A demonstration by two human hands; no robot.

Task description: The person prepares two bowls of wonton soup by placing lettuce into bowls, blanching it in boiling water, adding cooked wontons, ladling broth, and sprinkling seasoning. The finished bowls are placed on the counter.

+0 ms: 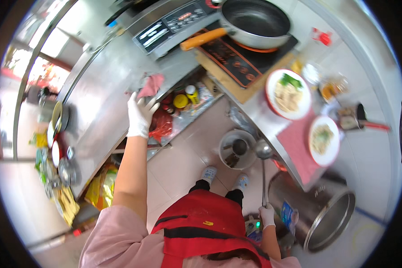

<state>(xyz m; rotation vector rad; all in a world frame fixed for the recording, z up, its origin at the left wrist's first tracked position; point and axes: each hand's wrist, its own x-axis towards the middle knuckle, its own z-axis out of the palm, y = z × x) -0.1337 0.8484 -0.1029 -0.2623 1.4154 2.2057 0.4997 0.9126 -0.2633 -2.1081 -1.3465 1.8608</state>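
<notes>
My left hand (141, 112), in a white glove, reaches out over the edge of the steel counter with its fingers spread and nothing in it. Just beyond its fingertips lies a crumpled pink cloth (151, 85). My right hand (266, 216), also gloved, is low on the right, closed around the handle of a metal ladle (263, 149), whose bowl is held up beside the right counter's edge. Two bowls of noodles stand on that side, one with leafy greens (288, 94), the other (322, 140) at the edge of a pink cloth (298, 144).
A frying pan (256, 23) with an orange handle sits on an induction cooktop (236, 63). A bin (238, 160) stands on the floor between the counters, near my feet. A large steel pot (313, 207) is at right. Bowls and jars line the left counter (97, 110).
</notes>
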